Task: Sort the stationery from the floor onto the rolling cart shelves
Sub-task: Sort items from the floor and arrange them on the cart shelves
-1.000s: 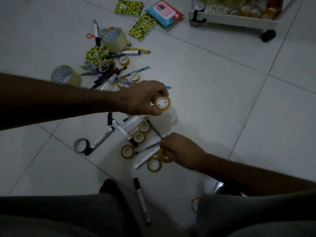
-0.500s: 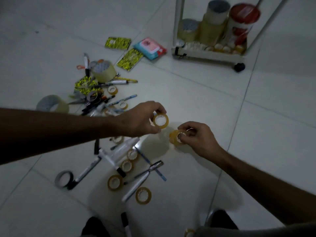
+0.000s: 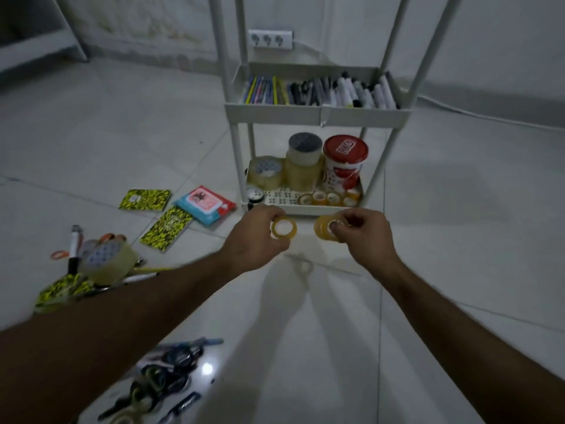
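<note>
Both hands were raised in front of the rolling cart (image 3: pixel 318 114), level with its bottom shelf. The left hand (image 3: pixel 255 240) pinched one small yellow tape roll (image 3: pixel 283 228) at its rim, the fingers curled round it. The right hand (image 3: pixel 363 237) gripped what looked like a short stack of small tape rolls (image 3: pixel 324 229); their number could not be counted, the fingers covering part of them.

On the bottom shelf (image 3: pixel 305 209) stood large clear tape rolls (image 3: pixel 301 166), a red-lidded tub (image 3: pixel 344 165) and a row of small tape rolls (image 3: pixel 327 198) along the front edge; items behind them were hidden. The middle shelf (image 3: pixel 318 113) held pens and markers (image 3: pixel 321 91) laid side by side. The cart's upper part was cut off by the frame.

On the floor to the left lay yellow-patterned notebooks (image 3: pixel 145 199), a blue and red packet (image 3: pixel 205 205), and a heap with a large tape roll (image 3: pixel 107 261), partly covered by the left forearm. Lower down, a blurred pile of pens and scissors (image 3: pixel 165 371) could not be made out in detail
</note>
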Demonstrator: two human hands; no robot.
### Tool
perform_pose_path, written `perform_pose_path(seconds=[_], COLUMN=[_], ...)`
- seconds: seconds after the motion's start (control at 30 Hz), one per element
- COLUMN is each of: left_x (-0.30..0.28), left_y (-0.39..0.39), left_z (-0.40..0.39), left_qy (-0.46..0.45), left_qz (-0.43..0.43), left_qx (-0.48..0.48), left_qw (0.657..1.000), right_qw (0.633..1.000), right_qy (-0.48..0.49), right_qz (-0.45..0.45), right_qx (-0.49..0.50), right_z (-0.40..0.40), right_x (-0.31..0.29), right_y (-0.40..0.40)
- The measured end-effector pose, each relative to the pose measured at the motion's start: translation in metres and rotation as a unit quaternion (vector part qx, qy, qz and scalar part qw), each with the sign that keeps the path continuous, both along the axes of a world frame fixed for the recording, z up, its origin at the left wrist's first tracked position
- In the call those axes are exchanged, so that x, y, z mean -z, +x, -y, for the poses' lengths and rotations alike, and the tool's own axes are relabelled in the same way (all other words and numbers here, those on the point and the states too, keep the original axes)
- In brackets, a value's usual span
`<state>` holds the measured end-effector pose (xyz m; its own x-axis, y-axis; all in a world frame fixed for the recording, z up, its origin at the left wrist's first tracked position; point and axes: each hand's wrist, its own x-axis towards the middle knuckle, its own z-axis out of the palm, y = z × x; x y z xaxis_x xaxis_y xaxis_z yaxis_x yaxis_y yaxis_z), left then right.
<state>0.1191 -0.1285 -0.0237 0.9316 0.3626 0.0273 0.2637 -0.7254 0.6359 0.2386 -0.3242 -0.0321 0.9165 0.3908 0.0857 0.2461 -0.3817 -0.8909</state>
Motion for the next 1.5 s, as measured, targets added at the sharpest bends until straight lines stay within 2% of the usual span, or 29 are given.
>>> perform_pose_path(seconds=[0.17,0.37,0.5,0.63,0.83,1.13,1.27,1.5], left_x=[0.007,0.035,0.05,0.062,0.063,0.051,0.049,0.042], left_y=[0.068,0.133,0.154,0.156,0.147,0.127,0.121,0.115], left_z=[-0.014,-0.036,-0.044,-0.047,-0.053,-0.059,-0.059,-0.055], left_qy=[-0.032,-0.01,0.001,-0.029,-0.072,-0.059,-0.024,0.004], left_qz=[0.014,-0.001,-0.062,-0.131,-0.132,-0.165,-0.153,-0.146], left_qx=[-0.051,-0.072,-0.074,-0.056,-0.033,-0.01,-0.001,0.008], left_qw=[0.998,0.997,0.995,0.989,0.988,0.984,0.988,0.989], right_qw=[0.999,0.997,0.997,0.998,0.995,0.989,0.977,0.98], right_qy=[0.006,0.013,-0.005,-0.027,-0.083,-0.13,-0.193,-0.178], right_qz=[0.007,-0.003,0.004,0.034,0.061,0.045,0.056,0.07], right_qx=[0.046,0.081,0.072,0.038,-0.014,-0.06,-0.065,-0.055], right_z=[-0.012,-0.013,-0.019,-0.031,-0.073,-0.131,-0.131,-0.127], right_x=[0.009,0.032,0.04,0.039,0.019,0.018,0.029,0.029], right_y=[0.047,0.072,0.078,0.081,0.098,0.124,0.124,0.126])
